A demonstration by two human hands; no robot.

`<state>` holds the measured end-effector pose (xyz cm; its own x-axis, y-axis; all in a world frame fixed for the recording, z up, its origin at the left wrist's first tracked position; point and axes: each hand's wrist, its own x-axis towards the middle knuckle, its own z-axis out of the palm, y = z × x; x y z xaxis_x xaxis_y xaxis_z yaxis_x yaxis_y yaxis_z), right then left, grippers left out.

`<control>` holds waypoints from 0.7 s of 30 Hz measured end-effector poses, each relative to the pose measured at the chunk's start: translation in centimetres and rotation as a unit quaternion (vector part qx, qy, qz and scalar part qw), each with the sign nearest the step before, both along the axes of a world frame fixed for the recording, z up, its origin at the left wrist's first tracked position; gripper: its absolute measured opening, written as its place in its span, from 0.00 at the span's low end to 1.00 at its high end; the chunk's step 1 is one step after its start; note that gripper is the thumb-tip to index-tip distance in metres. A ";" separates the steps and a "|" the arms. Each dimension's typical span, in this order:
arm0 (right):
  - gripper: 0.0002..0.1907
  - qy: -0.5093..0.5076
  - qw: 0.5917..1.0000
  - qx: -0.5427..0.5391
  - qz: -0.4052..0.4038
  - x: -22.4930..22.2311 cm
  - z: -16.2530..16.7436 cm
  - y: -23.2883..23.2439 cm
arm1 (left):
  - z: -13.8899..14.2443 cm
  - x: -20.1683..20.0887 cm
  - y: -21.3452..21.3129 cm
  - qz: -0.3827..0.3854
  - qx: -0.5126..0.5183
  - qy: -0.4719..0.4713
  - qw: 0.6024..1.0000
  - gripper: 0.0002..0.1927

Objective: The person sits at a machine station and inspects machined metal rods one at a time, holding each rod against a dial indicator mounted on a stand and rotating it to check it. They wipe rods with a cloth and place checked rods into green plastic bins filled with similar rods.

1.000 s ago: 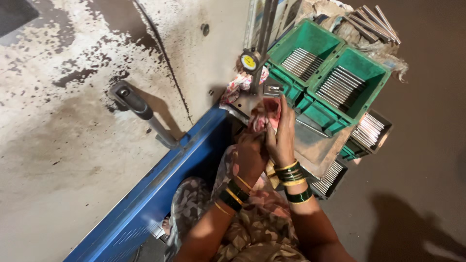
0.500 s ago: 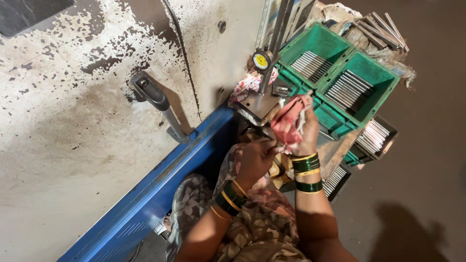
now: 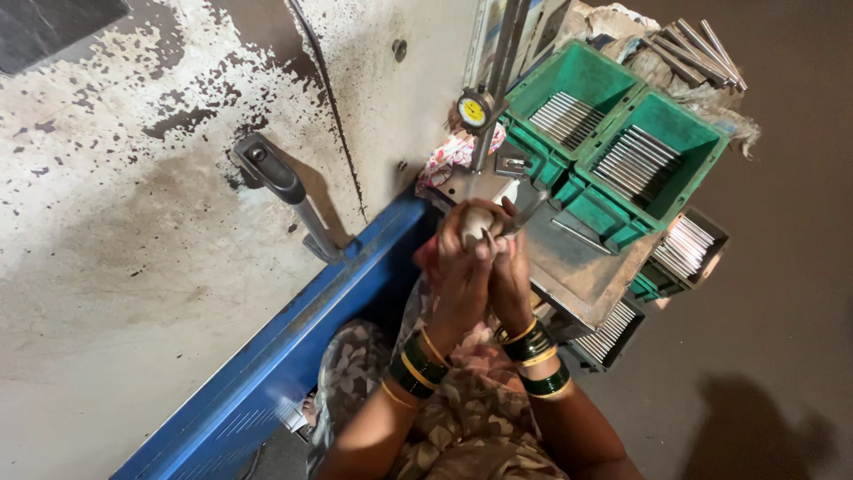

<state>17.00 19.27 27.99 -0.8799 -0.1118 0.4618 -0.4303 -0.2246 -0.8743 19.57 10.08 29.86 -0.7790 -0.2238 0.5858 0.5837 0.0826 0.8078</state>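
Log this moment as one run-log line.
left hand: closed on pale cloth wad | right hand: pressed against left, at metal plate | dial gauge above | green bins hold metal rods

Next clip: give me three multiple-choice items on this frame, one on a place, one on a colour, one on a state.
1. Where is the dial gauge?
A. above the hands
B. on the floor
C. inside a bin

2. What colour are the bins that hold the metal rods?
A. red
B. green
C. yellow

3. How are the left hand and right hand placed?
A. far apart
B. close together at the metal plate
C. resting in the lap

Answers: 1 A, its yellow face sits on the stand just above the hands. 2 B, both open bins are green. 3 B, the hands meet around a small object at the plate's edge.
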 end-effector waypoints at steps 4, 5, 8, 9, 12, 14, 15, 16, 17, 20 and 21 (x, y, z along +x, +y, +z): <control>0.30 0.032 0.984 0.127 -0.118 0.0 -0.5 1.6 | 1.8 1.7 -1.3 0.025 -0.044 0.002 0.999 0.21; 0.27 0.003 0.990 0.097 -0.106 0.1 -0.9 1.7 | 2.1 1.8 -1.5 0.025 -0.066 -0.004 0.998 0.19; 0.22 -0.070 0.994 0.031 -0.071 0.2 -1.9 1.9 | 2.5 1.8 -1.3 -0.035 0.002 -0.095 0.995 0.36; 0.23 -0.085 0.994 0.025 -0.062 0.1 -2.1 2.2 | 2.5 1.8 -1.3 -0.050 0.010 -0.092 0.994 0.33; 0.26 -0.167 0.984 0.020 -0.062 0.6 -2.8 2.6 | 2.3 1.9 -1.6 -0.097 0.047 -0.095 0.990 0.27; 0.26 -0.176 0.980 0.044 -0.081 0.9 -3.1 2.7 | 2.3 2.0 -2.0 -0.132 0.089 -0.110 0.981 0.23; 0.25 -0.153 0.981 0.068 -0.094 1.1 -3.2 2.6 | 2.4 2.0 -2.0 -0.135 0.086 -0.116 0.980 0.20; 0.24 -0.129 0.982 0.091 -0.106 1.2 -3.2 2.6 | 2.4 2.0 -2.1 -0.138 0.083 -0.121 0.980 0.18; 0.24 -0.112 0.986 0.072 -0.097 1.1 -3.2 2.6 | 2.5 1.9 -2.2 -0.140 0.080 -0.126 0.979 0.19; 0.21 -0.123 0.990 -0.035 -0.063 1.0 -2.7 2.8 | 2.7 2.2 -1.9 -0.104 -0.014 -0.031 0.994 0.15; 0.19 -0.164 0.980 -0.104 -0.047 0.8 -2.5 2.8 | 2.7 2.3 -1.5 -0.085 -0.036 -0.003 0.996 0.14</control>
<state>17.82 22.12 25.46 -0.9866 0.0426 0.1575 -0.1617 -0.3850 -0.9086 21.92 8.54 32.58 -0.8057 -0.0461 0.5905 0.5891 0.0408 0.8070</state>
